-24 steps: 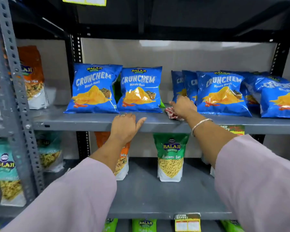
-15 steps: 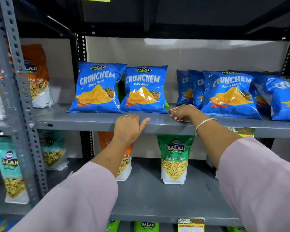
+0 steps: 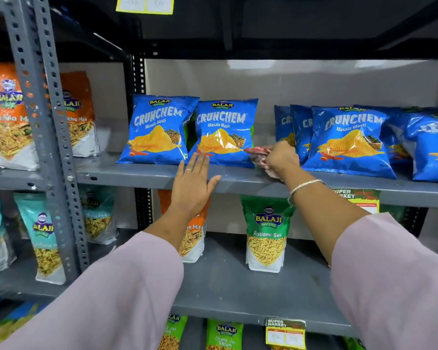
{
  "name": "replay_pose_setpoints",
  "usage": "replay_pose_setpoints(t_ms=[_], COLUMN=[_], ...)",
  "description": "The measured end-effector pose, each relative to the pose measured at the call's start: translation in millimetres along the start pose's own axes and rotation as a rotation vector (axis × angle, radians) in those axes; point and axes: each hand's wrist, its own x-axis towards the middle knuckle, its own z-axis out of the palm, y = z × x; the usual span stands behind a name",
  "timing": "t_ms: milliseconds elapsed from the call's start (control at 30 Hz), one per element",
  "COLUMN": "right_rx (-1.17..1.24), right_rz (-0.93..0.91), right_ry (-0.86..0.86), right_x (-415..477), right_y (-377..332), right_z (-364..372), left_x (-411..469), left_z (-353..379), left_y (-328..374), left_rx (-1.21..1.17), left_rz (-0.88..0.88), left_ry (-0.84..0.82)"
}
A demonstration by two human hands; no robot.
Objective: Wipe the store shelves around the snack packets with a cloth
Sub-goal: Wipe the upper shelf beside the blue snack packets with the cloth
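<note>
Blue Crunchem snack packets stand in a row on the grey upper shelf [image 3: 142, 176]. Two of them, one [image 3: 159, 130] and another [image 3: 224, 132], are left of a gap; several more [image 3: 349, 140] are to its right. My right hand [image 3: 282, 159] is in that gap, closed on a red and white cloth [image 3: 259, 154] that touches the second packet's lower right corner. My left hand [image 3: 194, 184] lies flat with fingers spread on the shelf's front edge, its fingertips at the base of the two left packets.
A perforated grey upright [image 3: 48, 137] stands at left, with orange mix bags [image 3: 9, 117] behind it. On the lower shelf [image 3: 228, 291] stand a green Ratlami Sev bag [image 3: 267, 233] and an orange bag [image 3: 192, 238]. Price tags [image 3: 285, 333] hang on shelf edges.
My right hand has lifted the cloth off the shelf front and moved it back into the gap between packets. My left hand has slid forward and flattened toward the packets.
</note>
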Motion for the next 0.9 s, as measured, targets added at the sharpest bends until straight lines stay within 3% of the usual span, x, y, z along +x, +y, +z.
replay_pose_setpoints(t_ms=[167, 333, 433, 600, 900], right_rx=[0.285, 0.358, 0.374, 0.297, 0.187], right_rz=[-0.148, -0.393, -0.448, -0.427, -0.095], right_ry=[-0.060, -0.146, -0.223, -0.382, -0.343], right_x=[-30, -79, -109, -145, -171], right_y=[-42, -88, -99, -86, -56], right_z=[15, 51, 90, 178, 290], left_x=[-50, -111, -150, -210, -192], left_z=[-7, -10, -8, 3, 24], left_y=[-27, -71, -106, -161, -240], left_rx=[0.013, 0.096, 0.114, 0.160, 0.199], left_rz=[-0.085, -0.213, -0.281, -0.310, -0.223], left_ry=[0.090, 0.001, -0.046, -0.121, -0.067])
